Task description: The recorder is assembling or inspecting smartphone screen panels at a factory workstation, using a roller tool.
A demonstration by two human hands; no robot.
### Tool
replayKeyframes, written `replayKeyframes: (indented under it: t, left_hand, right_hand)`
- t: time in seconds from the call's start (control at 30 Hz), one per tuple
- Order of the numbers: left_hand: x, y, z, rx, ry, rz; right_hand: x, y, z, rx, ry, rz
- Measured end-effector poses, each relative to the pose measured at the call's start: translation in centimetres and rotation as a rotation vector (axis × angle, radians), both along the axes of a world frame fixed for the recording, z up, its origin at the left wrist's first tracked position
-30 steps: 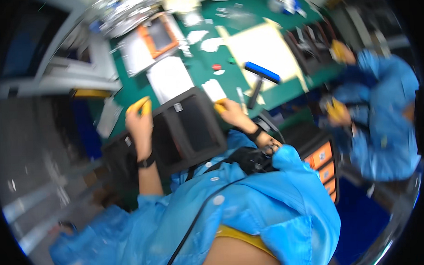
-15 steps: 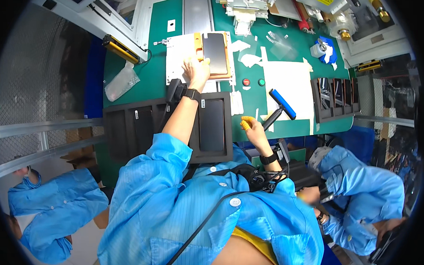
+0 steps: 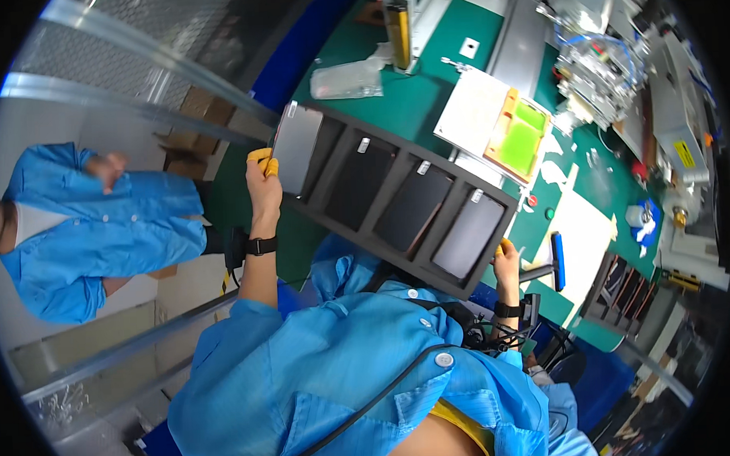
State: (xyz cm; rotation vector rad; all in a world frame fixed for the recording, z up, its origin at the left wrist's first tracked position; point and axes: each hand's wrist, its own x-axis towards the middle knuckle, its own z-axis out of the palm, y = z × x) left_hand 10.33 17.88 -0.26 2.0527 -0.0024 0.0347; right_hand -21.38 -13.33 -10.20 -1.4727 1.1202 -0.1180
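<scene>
Dark foam tray (image 3: pixel 385 193) lies crosswise in front of the person at the near side of the green desk (image 3: pixel 415 97), between the two hands, its long side slanting down toward the right of the view. Four compartments run along it, each with a flat panel: a light grey panel (image 3: pixel 299 150) at the far left, two darker panels (image 3: pixel 359 184) in the middle, and a glossy grey panel (image 3: pixel 468 239) at the far right.

The left hand (image 3: pixel 264 174), with yellow covers on its fingers, is at the tray's left end, fingers bent and close together right beside the light grey panel. The right hand (image 3: pixel 505 262) is at the right end near the lower corner, fingers bent toward the rim. From this angle I cannot tell whether either hand pinches the foam or, on the left, the panel's edge.

Beyond the tray sits an orange frame (image 3: pixel 497 135) around a bright green pane (image 3: pixel 524 138), beside a white plate (image 3: pixel 469 112). A clear plastic bag (image 3: pixel 348 80) lies farther left. Near the right hand, a roller (image 3: pixel 558 261) with a blue head rests over a pale sheet (image 3: pixel 575 221). At the left, another person (image 3: pixel 99 221) wears a blue jacket.
</scene>
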Motion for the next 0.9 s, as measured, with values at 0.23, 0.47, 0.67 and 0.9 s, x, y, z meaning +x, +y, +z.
replayKeyframes:
  t: [0.23, 0.47, 0.67, 0.9]
  left_hand:
    - [-0.2, 0.0, -2.9, 0.589, -0.178, -0.115]
    - [-3.9, -4.8, -0.1, 0.794, -0.324, -0.354]
    - [-17.7, -15.0, 4.1, -0.177, 0.437, -0.889]
    - [-26.3, -24.8, 5.9, -0.197, 1.007, -1.38]
  right_hand:
    - [1.5, -0.1, 1.2, -0.064, 0.073, 0.078]
    - [-4.2, -4.5, -0.5, -0.412, 0.141, -0.083]
    - [-16.5, -14.5, -0.8, -0.852, 0.831, -0.369]
    - [-23.4, -19.3, -2.2, -0.772, 0.89, -0.353]
